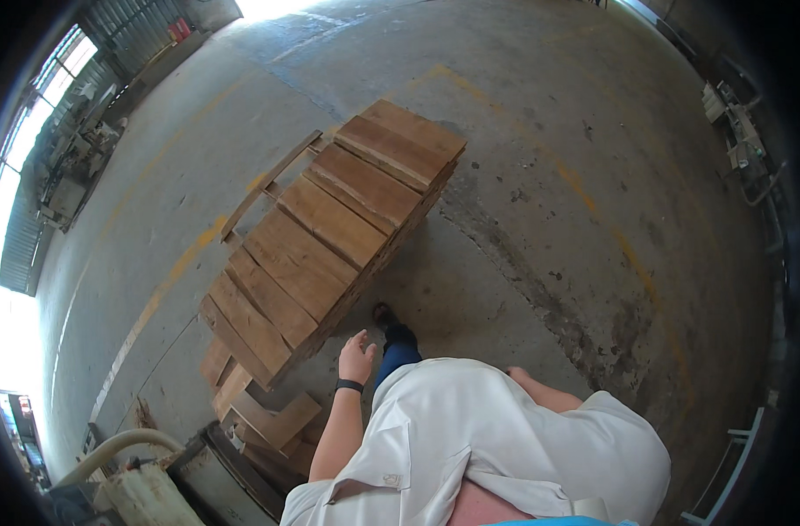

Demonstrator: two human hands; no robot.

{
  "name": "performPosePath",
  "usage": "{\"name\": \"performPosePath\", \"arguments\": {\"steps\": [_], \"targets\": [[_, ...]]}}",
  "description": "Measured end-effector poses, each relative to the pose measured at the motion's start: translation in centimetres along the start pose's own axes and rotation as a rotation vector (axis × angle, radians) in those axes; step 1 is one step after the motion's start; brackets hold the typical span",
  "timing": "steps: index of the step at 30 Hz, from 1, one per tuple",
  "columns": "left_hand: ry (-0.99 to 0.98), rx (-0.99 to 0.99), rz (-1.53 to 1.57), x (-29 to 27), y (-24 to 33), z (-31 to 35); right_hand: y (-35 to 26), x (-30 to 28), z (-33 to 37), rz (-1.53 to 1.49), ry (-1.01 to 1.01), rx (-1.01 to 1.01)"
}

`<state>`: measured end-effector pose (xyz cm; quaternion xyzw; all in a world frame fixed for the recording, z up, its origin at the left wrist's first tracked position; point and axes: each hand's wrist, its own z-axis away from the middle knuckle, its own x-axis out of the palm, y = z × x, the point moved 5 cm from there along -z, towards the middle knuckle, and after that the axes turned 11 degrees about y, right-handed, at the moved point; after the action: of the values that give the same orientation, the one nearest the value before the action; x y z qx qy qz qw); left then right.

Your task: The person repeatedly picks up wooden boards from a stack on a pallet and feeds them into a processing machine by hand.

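My left hand (356,358) hangs beside the near right edge of a long stack of wooden boards (299,263). Its fingers are apart and it holds nothing; a dark band circles the wrist. A small gap seems to lie between hand and stack. The brown boards lie side by side across the top, with narrow gaps between some of them. On my right side, only a bare forearm (547,393) shows below the white sleeve; the shirt hides the right hand.
A slatted wooden frame (269,188) leans along the stack's far left side. Loose board pieces (277,421) lie at its near end, next to a machine with a pale hose (124,443). Machinery (80,167) stands along the left wall. The concrete floor (523,210) bears yellow lines.
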<state>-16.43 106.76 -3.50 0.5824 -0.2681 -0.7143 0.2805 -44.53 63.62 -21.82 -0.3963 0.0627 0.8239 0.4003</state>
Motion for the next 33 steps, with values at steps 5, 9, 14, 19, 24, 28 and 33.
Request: {"name": "performPosePath", "arguments": {"steps": [5, 9, 14, 19, 24, 28, 33], "targets": [[-0.105, -0.06, 0.084, 2.9, 0.1, -11.1, -10.7, -7.0, -8.9, -0.263, 0.097, -0.08], [-0.136, -0.13, 0.178, 3.0, -0.3, -19.1, -21.6, -14.4, -14.6, -0.411, 0.102, -0.149], [-0.174, -0.033, 0.153, 3.9, 3.5, -27.9, -26.0, -20.9, -21.1, -0.47, 0.183, -0.159], [-0.19, -0.171, 0.266, 7.7, 3.4, -34.4, -26.8, -23.4, -29.0, -0.39, 0.144, -0.091], [-0.23, -0.474, 0.55, 14.1, 6.1, -39.3, -26.3, -27.3, -40.2, -0.434, 0.034, -0.093], [-0.212, -0.761, 0.671, 20.7, 9.3, -43.1, -29.7, -33.9, -50.6, -0.392, 0.023, -0.105], [-0.267, -1.0, 0.747, 29.9, 12.5, -47.0, -35.9, -43.0, -63.4, -0.12, 0.139, -0.264]]}}
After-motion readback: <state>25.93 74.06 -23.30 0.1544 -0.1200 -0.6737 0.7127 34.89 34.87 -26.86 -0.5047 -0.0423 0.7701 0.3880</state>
